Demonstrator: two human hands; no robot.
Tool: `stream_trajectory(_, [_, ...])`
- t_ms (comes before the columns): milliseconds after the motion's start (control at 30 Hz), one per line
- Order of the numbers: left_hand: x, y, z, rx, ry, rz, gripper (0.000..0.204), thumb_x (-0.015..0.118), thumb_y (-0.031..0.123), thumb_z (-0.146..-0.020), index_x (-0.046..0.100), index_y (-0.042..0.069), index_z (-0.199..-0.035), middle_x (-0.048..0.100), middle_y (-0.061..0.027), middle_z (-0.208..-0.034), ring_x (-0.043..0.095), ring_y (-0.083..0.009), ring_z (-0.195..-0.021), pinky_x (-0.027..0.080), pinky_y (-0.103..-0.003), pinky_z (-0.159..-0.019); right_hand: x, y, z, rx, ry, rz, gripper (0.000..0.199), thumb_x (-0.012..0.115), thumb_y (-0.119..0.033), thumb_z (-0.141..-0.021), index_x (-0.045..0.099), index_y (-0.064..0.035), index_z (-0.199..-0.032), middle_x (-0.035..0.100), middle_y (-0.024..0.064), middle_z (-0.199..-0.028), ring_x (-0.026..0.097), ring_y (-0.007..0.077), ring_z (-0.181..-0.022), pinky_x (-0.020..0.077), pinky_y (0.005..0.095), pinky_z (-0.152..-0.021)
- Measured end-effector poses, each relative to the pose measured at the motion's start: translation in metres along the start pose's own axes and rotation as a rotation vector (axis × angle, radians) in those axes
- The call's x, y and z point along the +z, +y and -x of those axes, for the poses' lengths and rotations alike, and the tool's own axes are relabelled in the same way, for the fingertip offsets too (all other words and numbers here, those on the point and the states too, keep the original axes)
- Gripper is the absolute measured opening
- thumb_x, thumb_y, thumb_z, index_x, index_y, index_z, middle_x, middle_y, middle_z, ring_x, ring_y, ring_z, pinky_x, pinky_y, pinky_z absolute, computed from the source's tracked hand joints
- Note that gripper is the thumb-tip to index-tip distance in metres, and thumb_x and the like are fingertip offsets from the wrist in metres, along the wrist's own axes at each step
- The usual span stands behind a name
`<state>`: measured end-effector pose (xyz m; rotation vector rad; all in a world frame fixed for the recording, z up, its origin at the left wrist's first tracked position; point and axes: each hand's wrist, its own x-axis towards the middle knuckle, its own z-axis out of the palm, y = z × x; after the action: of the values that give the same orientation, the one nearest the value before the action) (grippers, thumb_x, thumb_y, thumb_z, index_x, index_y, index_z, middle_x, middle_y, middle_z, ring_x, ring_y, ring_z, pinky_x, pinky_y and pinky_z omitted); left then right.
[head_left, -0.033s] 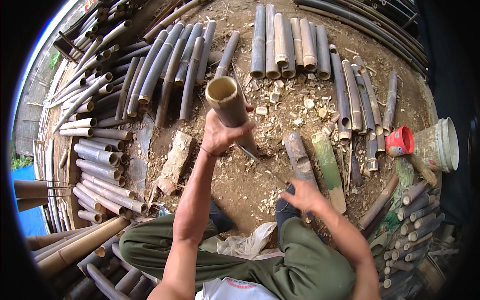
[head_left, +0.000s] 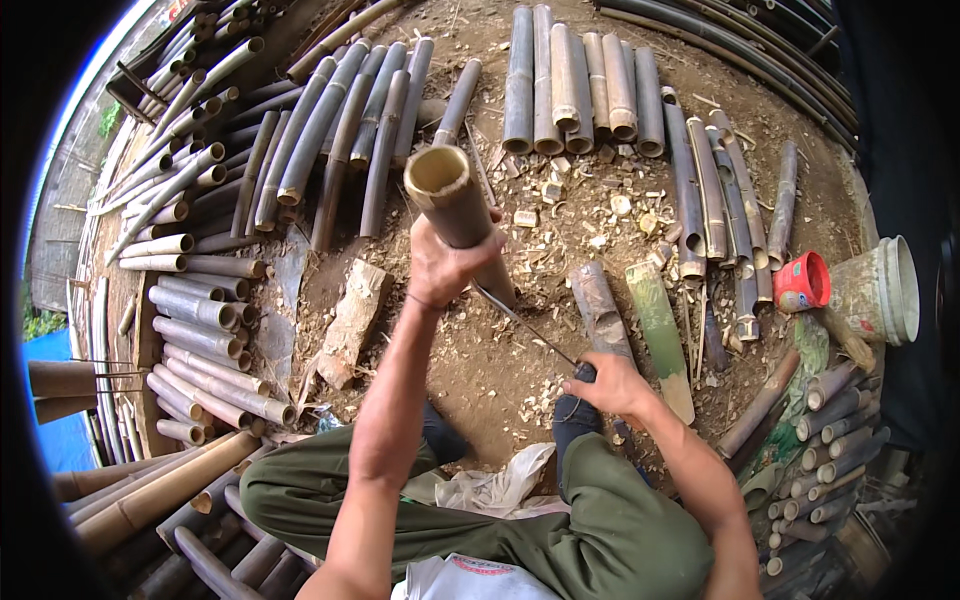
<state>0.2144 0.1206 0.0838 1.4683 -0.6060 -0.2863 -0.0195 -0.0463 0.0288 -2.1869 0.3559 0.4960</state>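
My left hand (head_left: 450, 262) is wrapped round an upright bamboo tube (head_left: 462, 215), whose hollow, pale cut end tilts up toward me. The tube's lower end is near the dirt ground. In my right hand (head_left: 618, 383), over my right foot, is a long, thin-bladed knife (head_left: 537, 334) with a black handle. Its blade points up and left, and its tip reaches the lower side of the tube, below my left hand; I cannot tell whether it touches.
A notched log (head_left: 602, 312) and a green split bamboo piece (head_left: 660, 335) lie right of the tube; a rough wood block (head_left: 352, 325) lies left. Bamboo tubes (head_left: 560, 85) lie in rows and piles around. Wood chips litter the dirt. A red bucket (head_left: 802, 282) stands far right.
My right hand has moved slightly right and up with the knife, whose blade now shows sharply instead of blurred. The bamboo tube's upper end has tilted slightly left.
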Motion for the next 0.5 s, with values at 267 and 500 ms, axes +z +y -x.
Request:
stream_trajectory(267, [-0.005, -0.028, -0.012, 0.09, 0.576, -0.004, 0.038, 0.081, 0.014, -0.072, 0.061, 0.0, -0.102, 0.07, -0.0101, -0.09, 0.068, -0.0194, -0.081, 0.056, -0.035, -0.078, 0.117, -0.011, -0.002, 0.114, -0.023, -0.325, 0.046, 0.066, -0.039, -0.093, 0.059, 0.0019, -0.111, 0.068, 0.0139, -0.08, 0.067, 0.0239, -0.071, 0.0534, 0.0386, -0.065])
stream_trajectory(500, [0.04, -0.004, -0.013, 0.025, 0.226, -0.151, 0.068, 0.082, 0.023, -0.072, 0.045, 0.005, -0.126, 0.064, -0.016, -0.106, 0.067, -0.0264, -0.093, 0.059, -0.038, -0.081, -0.002, 0.0, 0.024, 0.033, 0.01, -0.156, 0.044, 0.068, -0.038, -0.09, 0.064, 0.0009, -0.109, 0.069, 0.0188, -0.083, 0.067, 0.031, -0.075, 0.051, 0.041, -0.071])
